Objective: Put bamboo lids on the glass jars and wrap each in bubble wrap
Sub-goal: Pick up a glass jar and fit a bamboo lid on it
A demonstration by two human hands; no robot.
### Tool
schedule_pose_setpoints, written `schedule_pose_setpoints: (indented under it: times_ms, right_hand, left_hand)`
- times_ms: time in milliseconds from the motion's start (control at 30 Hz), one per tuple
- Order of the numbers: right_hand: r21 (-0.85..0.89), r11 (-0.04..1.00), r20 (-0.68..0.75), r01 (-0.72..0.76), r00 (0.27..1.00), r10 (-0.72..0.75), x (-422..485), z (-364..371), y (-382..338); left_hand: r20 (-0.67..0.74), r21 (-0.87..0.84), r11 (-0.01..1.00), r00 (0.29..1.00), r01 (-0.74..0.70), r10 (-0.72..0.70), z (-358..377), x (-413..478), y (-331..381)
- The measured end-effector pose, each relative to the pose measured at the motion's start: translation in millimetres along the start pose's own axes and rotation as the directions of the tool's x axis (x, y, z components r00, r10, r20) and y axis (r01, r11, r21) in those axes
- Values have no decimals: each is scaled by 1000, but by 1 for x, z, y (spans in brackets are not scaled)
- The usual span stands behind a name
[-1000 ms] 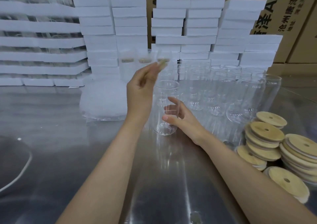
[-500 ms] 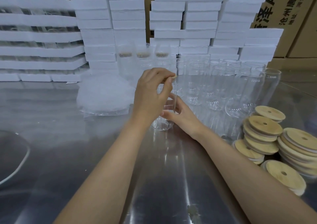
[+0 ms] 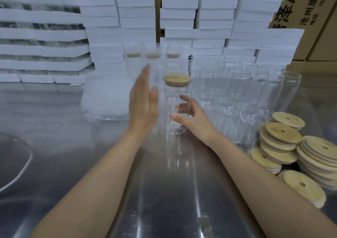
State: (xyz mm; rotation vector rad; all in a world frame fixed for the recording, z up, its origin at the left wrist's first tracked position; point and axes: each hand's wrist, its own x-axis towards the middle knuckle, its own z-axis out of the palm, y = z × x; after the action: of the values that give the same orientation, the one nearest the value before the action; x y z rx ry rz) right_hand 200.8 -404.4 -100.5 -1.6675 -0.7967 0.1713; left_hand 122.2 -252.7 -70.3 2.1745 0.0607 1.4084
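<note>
A clear glass jar (image 3: 176, 95) stands upright on the steel table (image 3: 164, 192) with a bamboo lid (image 3: 177, 78) seated on its mouth. My right hand (image 3: 195, 121) curls round the jar's lower half, thumb in front and fingers showing through the glass. My left hand (image 3: 144, 106) is raised just left of the jar with flat, straight fingers, motion-blurred and holding nothing. A pile of bubble wrap (image 3: 105, 99) lies to the left behind that hand.
Several empty glass jars (image 3: 237, 91) crowd the table to the right. Stacks of bamboo lids (image 3: 280, 142) sit at the right edge. Three wrapped, lidded jars (image 3: 134, 55) stand behind, before white foam boxes (image 3: 209, 18) and cardboard cartons (image 3: 310, 9). A curved rim (image 3: 18, 164) shows at left.
My left hand brought the lid down onto the jar, let go and lifted away to the left with its fingers straightened. My right hand stayed on the jar.
</note>
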Motion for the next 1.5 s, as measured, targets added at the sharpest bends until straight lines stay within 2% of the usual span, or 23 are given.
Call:
schedule_pose_setpoints:
  times_ms: [100, 133, 200, 267, 333, 633, 700, 733, 800, 833, 900, 967, 1067, 1133, 1233, 1333, 1400, 1500]
  right_hand:
    - [-24, 1000, -20, 0, 1000, 0, -1, -4, 0]
    - [-35, 999, -19, -1, 1000, 0, -1, -5, 0]
    - [-43, 999, -13, -5, 1000, 5, -2, -5, -1]
    - [-45, 999, -14, -5, 1000, 4, -2, -5, -2]
    - [-41, 999, -16, -6, 1000, 5, -2, -4, -3]
    - [-43, 999, -14, -5, 1000, 4, -1, -4, -1]
    - [-40, 999, -11, -3, 1000, 3, -1, -4, 0]
    - [-39, 999, -11, -3, 1000, 3, -1, -4, 0]
    - [-39, 999, -33, -5, 999, 4, -1, -3, 0]
    - [-35, 999, -56, -5, 998, 3, 0, -3, 0]
    - [-17, 1000, -110, -6, 994, 4, 1, -3, 0]
    - [0, 1000, -150, -10, 989, 10, 1, -3, 0]
    - [7, 1000, -174, -19, 985, 19, 1, -3, -1]
    - [7, 1000, -185, -15, 983, 16, 0, -3, -2]
    - [10, 1000, -211, 28, 977, -25, -1, -1, -4]
    - [-11, 988, -260, 154, 953, -152, -2, -3, -9]
    - [-66, 969, -273, 239, 930, -247, -2, -6, -16]
    - [-236, 925, -272, 296, 894, -356, 1, -14, -23]
  left_hand:
    - [-101, 276, 908, 949, 315, -299, -25, 1, -42]
    - [-94, 364, 861, 934, 355, -346, -31, 2, -52]
    - [-26, 506, 790, 921, 347, -388, -36, 2, -64]
    - [10, 597, 748, 930, 289, -367, -35, 0, -66]
    - [-17, 634, 721, 938, 279, -347, -35, 1, -64]
    - [-121, 654, 703, 956, 279, -267, -39, 4, -59]
    - [-169, 622, 734, 962, 272, -213, -39, 4, -51]
    - [-218, 566, 782, 962, 261, -164, -39, 6, -44]
    - [-292, 346, 919, 953, 188, -84, -42, 13, -20]
    - [-278, 168, 978, 958, 124, -74, -43, 18, -9]
    - [-206, -182, 982, 975, 42, -80, -42, 23, 13]
    - [-100, -350, 930, 983, 109, -153, -35, 20, 25]
    - [91, -341, 884, 947, 320, -308, -22, 10, 23]
    - [125, -296, 867, 917, 400, -380, -19, 6, 15]
    - [117, -219, 888, 915, 404, -387, -15, 1, 6]
    - [177, -182, 904, 917, 388, -358, -6, -7, 3]
    - [273, -139, 906, 895, 399, -352, 1, -12, 3]
    - [459, 0, 917, 815, 399, -354, 8, -19, -2]
